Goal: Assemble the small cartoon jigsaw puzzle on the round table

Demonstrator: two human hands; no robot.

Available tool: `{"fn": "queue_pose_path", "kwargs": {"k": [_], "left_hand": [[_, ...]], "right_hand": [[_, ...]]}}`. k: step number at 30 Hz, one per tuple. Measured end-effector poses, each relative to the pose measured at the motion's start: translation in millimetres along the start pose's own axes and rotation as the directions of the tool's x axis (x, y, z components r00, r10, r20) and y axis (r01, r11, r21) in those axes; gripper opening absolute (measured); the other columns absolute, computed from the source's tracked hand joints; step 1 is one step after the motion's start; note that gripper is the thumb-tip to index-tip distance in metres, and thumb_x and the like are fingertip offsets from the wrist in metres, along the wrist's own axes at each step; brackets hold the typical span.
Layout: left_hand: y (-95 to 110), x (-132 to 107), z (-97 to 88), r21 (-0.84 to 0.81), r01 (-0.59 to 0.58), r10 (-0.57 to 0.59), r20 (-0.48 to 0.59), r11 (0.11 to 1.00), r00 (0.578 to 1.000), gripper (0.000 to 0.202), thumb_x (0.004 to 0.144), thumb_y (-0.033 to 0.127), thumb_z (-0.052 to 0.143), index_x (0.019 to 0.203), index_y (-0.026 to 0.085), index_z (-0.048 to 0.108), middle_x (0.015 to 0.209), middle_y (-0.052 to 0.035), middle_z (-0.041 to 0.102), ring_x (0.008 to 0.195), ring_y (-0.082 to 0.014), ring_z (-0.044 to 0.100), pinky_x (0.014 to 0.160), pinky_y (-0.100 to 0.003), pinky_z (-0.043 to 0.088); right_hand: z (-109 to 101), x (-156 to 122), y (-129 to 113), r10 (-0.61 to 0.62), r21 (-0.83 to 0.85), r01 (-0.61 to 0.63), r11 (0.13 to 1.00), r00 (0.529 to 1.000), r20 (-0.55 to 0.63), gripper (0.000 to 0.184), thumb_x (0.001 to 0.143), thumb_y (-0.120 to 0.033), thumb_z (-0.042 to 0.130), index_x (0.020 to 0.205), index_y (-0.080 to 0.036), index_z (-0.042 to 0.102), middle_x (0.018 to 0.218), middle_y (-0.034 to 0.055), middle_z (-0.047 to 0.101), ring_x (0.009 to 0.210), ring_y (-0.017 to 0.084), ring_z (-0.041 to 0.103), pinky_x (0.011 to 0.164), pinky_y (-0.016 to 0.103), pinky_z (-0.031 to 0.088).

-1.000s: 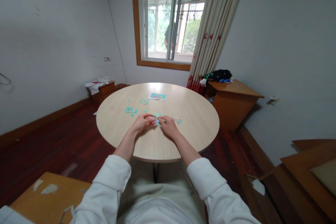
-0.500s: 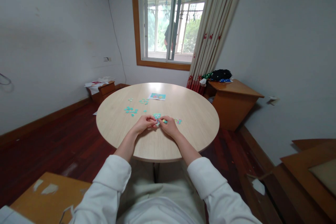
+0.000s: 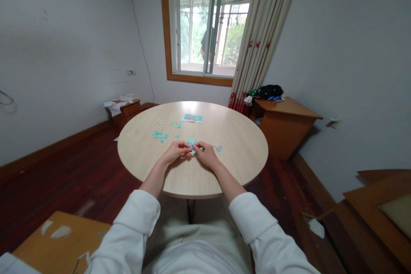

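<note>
The left hand [image 3: 175, 152] and right hand [image 3: 207, 156] are pinching a small puzzle cluster [image 3: 192, 147] between their fingers above the round worktop [image 3: 192, 182]. Loose teal pieces [image 3: 159, 135] are lying to the left, and a picture card [image 3: 192, 117] is lying farther off.

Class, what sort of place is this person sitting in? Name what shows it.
Probably a sparsely furnished room in a home: a round wooden table with jigsaw pieces, a curtain beside a wood-framed window, and a low wooden cabinet.
</note>
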State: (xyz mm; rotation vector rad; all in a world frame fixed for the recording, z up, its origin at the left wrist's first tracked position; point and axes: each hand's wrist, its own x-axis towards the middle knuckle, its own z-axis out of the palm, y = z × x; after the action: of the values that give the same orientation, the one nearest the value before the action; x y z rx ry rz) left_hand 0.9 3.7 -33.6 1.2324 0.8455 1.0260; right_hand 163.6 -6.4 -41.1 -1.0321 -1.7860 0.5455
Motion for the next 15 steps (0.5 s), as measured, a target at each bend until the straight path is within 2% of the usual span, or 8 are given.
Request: {"fn": "queue_pose_path", "kwargs": {"k": [4,7,11,15], "left_hand": [[0.1,-0.8,0.3,-0.003,0.006,-0.006,0.009,1.0,1.0,0.039,0.045,0.032,0.082,0.067,0.012,0.059,0.059,-0.0015,0.062,0.053,-0.0124,0.06,0.055,-0.027,0.05],[0.8,-1.3,0.9,0.009,0.0,0.0,0.001,1.0,1.0,0.038,0.046,0.033,0.082,0.068,0.012,0.059,0.059,-0.0014,0.062,0.053,-0.0119,0.059,0.056,-0.027,0.049],[2.0,-0.5,1.3,0.035,-0.052,0.054,-0.058,0.998,0.997,0.033,0.048,0.031,0.08,0.067,0.012,0.061,0.056,-0.0015,0.061,0.051,-0.0117,0.058,0.055,-0.027,0.049],[0.2,2.7,-0.8,0.059,-0.099,0.106,-0.127,0.993,0.986,0.032,0.05,0.032,0.08,0.066,0.011,0.062,0.059,-0.0042,0.063,0.051,-0.0126,0.058,0.054,-0.026,0.048]], "right_hand": [[0.6,-0.5,1.8,-0.002,0.002,0.002,1.0,0.999,0.038,0.024,0.079,-0.036,0.049,0.073,-0.017,0.063,0.073,0.0025,0.065,0.069,0.014,0.056,0.068,0.026,0.041],[1.5,0.5,4.8,-0.004,-0.006,0.004,1.0,1.0,0.026,0.026,0.08,-0.036,0.048,0.072,-0.017,0.063,0.072,0.0024,0.065,0.068,0.013,0.055,0.067,0.025,0.041],[-0.6,3.4,9.9,0.028,-0.07,-0.033,0.997,0.997,-0.073,0.029,0.082,-0.037,0.044,0.071,-0.017,0.062,0.069,0.0016,0.064,0.065,0.013,0.054,0.065,0.024,0.04],[-14.0,7.3,20.2,0.057,-0.177,-0.092,0.98,0.98,-0.192,0.028,0.082,-0.037,0.045,0.073,-0.017,0.063,0.072,0.0028,0.065,0.069,0.014,0.055,0.07,0.026,0.039]]}}
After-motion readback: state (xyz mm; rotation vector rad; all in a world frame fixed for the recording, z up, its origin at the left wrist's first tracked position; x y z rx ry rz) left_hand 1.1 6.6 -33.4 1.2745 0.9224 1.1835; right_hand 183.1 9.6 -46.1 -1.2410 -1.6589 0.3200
